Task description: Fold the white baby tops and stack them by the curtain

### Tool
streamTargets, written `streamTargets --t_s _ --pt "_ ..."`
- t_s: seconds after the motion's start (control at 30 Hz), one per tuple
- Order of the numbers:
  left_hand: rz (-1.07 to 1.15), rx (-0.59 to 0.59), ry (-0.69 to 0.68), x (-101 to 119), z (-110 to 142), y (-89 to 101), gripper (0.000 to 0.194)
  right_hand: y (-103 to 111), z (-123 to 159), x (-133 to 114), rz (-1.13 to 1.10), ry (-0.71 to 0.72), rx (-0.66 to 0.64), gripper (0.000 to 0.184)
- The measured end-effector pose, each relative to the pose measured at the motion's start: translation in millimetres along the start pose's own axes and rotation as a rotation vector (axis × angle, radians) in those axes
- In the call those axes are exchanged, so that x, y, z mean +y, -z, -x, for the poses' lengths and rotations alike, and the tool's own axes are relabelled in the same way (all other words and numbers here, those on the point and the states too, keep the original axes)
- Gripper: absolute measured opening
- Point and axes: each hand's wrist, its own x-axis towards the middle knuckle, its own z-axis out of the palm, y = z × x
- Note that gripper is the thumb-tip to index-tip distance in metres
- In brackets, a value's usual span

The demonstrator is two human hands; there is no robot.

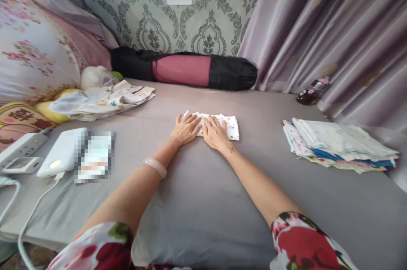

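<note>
A small folded white cloth [233,128] with a scattered dark print lies flat on the grey sheet in front of me. My left hand [187,128] rests on its left end, palm down with the fingers stretched out. Beside it, my right hand [216,132] presses flat on the middle of the cloth, fingers spread a little. Much of the cloth is hidden under both hands; its right end shows. Neither hand grips anything.
On the right sits a stack of folded cloths [343,138], with a dark bottle [313,91] behind it. A loose printed garment [111,99] lies at the left, near a white power bank [63,151] and a power strip [23,148]. A black and pink roll bag [182,70] lines the wall.
</note>
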Motion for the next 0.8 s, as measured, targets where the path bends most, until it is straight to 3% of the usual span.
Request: streamTargets --t_s 0.3,0.5,0.8 --pt "-0.053 -0.031 -0.006 -1.6 0.2 -0.3 0.045 2.0 -1.6 3.1 -0.016 0.001 -0.019 0.051" --pt "-0.047 -0.035 0.014 -1.0 0.1 -0.3 0.046 0.5 1.3 12.0 0.017 -0.112 0.034 0.053" --pt "-0.027 -0.007 0.021 -2.8 0.5 -3.8 0.046 -3.7 0.8 11.4 0.014 -0.122 0.042 0.052"
